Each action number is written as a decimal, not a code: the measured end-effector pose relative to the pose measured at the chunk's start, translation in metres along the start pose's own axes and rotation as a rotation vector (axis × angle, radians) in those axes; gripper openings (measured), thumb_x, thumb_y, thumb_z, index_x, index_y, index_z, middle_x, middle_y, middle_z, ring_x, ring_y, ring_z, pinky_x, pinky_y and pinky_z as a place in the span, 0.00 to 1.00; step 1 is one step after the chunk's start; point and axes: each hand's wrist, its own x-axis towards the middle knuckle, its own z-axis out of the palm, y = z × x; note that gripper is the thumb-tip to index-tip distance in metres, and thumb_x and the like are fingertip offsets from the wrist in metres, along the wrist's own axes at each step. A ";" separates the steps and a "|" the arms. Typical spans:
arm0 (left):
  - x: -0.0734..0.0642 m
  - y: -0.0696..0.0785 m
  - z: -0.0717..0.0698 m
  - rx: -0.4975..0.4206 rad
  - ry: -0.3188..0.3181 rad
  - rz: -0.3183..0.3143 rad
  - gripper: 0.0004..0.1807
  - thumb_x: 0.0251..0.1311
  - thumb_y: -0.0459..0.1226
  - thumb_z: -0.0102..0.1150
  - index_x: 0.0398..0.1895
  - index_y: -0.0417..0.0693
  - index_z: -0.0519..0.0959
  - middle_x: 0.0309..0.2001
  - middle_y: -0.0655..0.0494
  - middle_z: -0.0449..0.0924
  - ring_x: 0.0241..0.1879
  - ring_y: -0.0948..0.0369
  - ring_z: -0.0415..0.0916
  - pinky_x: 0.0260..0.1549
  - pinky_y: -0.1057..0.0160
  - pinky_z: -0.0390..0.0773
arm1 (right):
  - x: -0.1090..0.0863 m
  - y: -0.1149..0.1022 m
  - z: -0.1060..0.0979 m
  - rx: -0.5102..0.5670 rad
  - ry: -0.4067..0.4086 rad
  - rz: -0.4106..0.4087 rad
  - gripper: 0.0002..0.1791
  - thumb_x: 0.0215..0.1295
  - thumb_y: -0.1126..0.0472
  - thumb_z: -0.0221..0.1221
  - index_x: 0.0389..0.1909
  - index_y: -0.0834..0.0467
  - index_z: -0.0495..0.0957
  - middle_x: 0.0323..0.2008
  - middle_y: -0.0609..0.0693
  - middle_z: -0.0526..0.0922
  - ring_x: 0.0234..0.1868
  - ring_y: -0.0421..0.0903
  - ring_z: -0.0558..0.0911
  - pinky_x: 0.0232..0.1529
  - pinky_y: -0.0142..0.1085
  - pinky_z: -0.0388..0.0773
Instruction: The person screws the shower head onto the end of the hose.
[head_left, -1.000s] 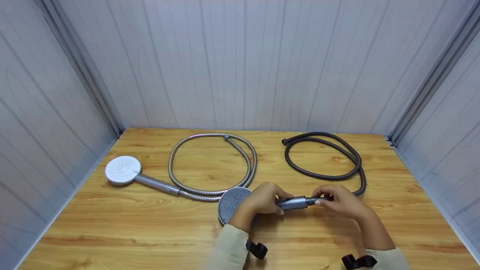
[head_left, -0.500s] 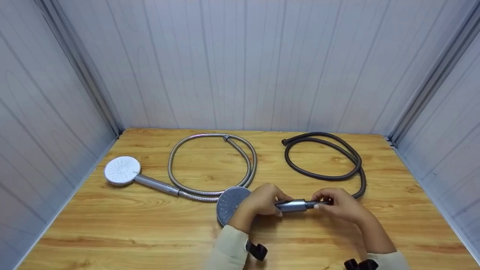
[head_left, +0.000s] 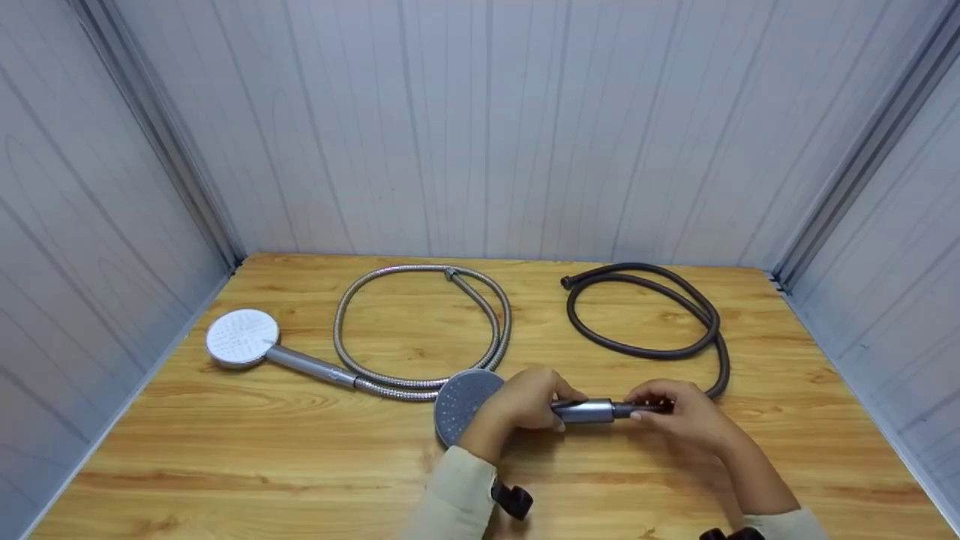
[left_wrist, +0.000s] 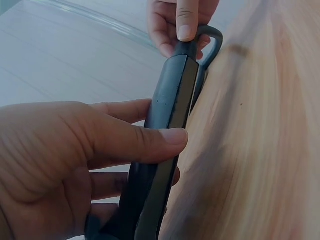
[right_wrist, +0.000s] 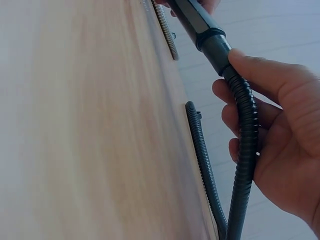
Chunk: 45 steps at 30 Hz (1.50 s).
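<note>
My left hand (head_left: 529,401) grips the handle (left_wrist: 162,105) of a dark grey shower head (head_left: 466,405), thumb on one side and fingers round the other. The round spray face lies by my left wrist, partly covered by the hand. At the handle's lower end sits the connector (right_wrist: 216,52) of a black shower hose (right_wrist: 245,130). My right hand (head_left: 679,412) pinches that hose end between thumb and fingers. Connector and handle meet in line; how tightly they are joined I cannot tell. The rest of the hose lies coiled behind my right hand.
A chrome shower head (head_left: 241,337) with a white face lies at the left of the wooden table (head_left: 225,465). Its coiled metal hose (head_left: 341,315) runs behind the grey head. Panelled walls (head_left: 480,135) enclose the back and both sides.
The right hand has shifted slightly down, and its fingers have changed position a little on the hose end. The left hand keeps its grip on the handle with hardly any movement.
</note>
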 end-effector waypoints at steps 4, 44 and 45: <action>0.000 0.002 0.001 0.021 -0.004 -0.010 0.30 0.40 0.26 0.76 0.50 0.60 0.85 0.46 0.65 0.84 0.44 0.70 0.76 0.44 0.69 0.74 | -0.001 0.007 0.000 0.015 0.006 -0.006 0.13 0.63 0.56 0.65 0.46 0.54 0.83 0.42 0.48 0.84 0.38 0.42 0.79 0.38 0.35 0.75; 0.009 0.016 0.004 0.316 -0.049 0.066 0.29 0.48 0.34 0.74 0.55 0.63 0.82 0.48 0.66 0.83 0.47 0.67 0.78 0.45 0.70 0.74 | -0.021 0.024 -0.014 0.046 0.073 -0.018 0.09 0.60 0.61 0.67 0.42 0.56 0.84 0.39 0.49 0.84 0.38 0.41 0.80 0.39 0.32 0.75; 0.010 0.016 0.004 0.324 -0.050 0.066 0.29 0.48 0.34 0.74 0.55 0.64 0.82 0.48 0.66 0.83 0.46 0.67 0.78 0.45 0.70 0.74 | -0.021 0.024 -0.014 0.042 0.073 -0.017 0.09 0.60 0.61 0.67 0.42 0.55 0.84 0.39 0.49 0.84 0.38 0.41 0.80 0.39 0.32 0.75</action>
